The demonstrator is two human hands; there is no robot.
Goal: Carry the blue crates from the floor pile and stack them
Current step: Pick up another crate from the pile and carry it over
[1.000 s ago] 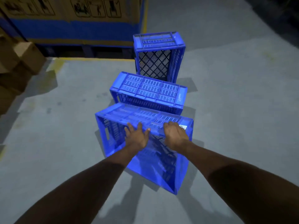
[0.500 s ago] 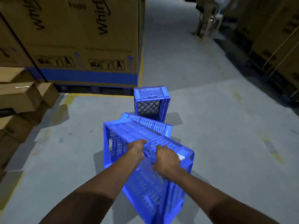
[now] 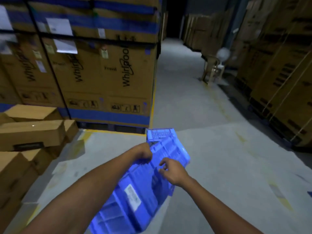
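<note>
Here, at the far left, small brown cartons lie piled on one another against the edge of the view. Just right of them rises a wall of tall cardboard boxes printed with a brand name and banded in blue, standing on a dark pallet. In front of it the grey concrete floor carries a yellow painted line.

Lower, near the centre, the left hand is curled tight over the upper edge of a blue crate, gripping it. The crate is off the floor and tilted, one end toward the camera and a white label facing up; it is blurred by motion. Beside it, the right hand sits at the crate's right side with fingers bent and spread apart; whether they touch the plastic I cannot tell.

Just beyond the held one, another blue crate shows its slotted top, standing on the floor near the pallet. Further right, a pale chair stands in the aisle, and stacked cartons line the right side.
</note>
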